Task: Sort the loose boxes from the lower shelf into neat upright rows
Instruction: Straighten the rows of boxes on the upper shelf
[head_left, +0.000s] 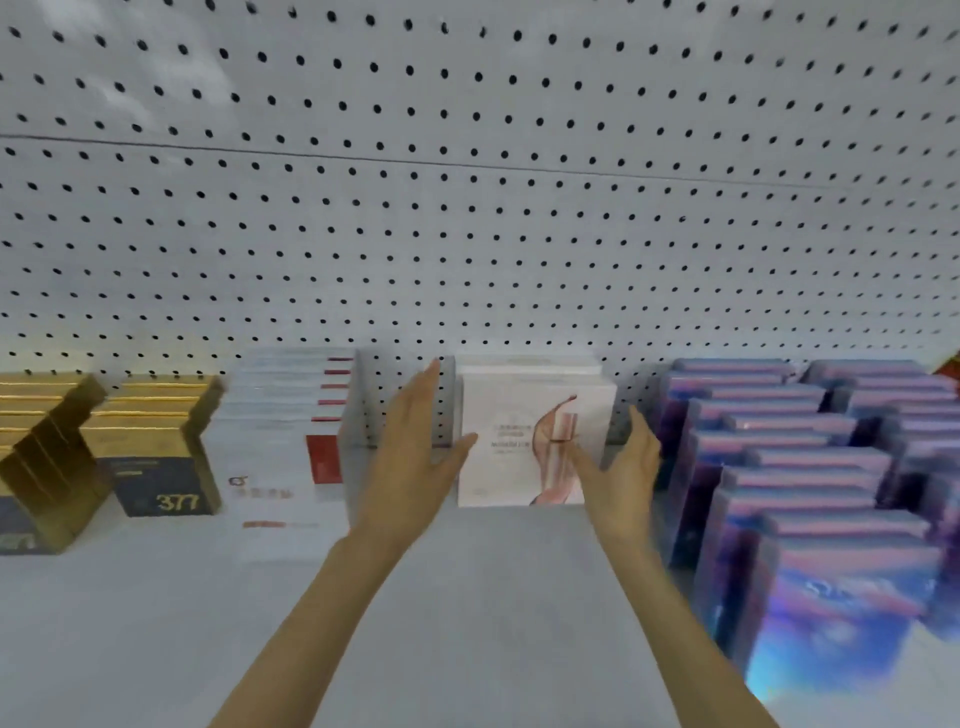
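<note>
A short row of white boxes with a pink swirl print (524, 441) stands upright at the middle back of the white shelf (493, 597). My left hand (410, 457) is flat and open just left of the front box, its thumb near the box's left edge. My right hand (621, 467) is open at the box's right front corner, fingers overlapping its face. Whether either hand touches the box is unclear. Neither hand grips anything.
Gold and black boxes marked 377 (156, 452) stand in rows at the left. White boxes with red edges (285, 426) stand beside them. Several purple-blue boxes (810, 493) fill rows at the right. A white pegboard wall (467, 182) backs the shelf.
</note>
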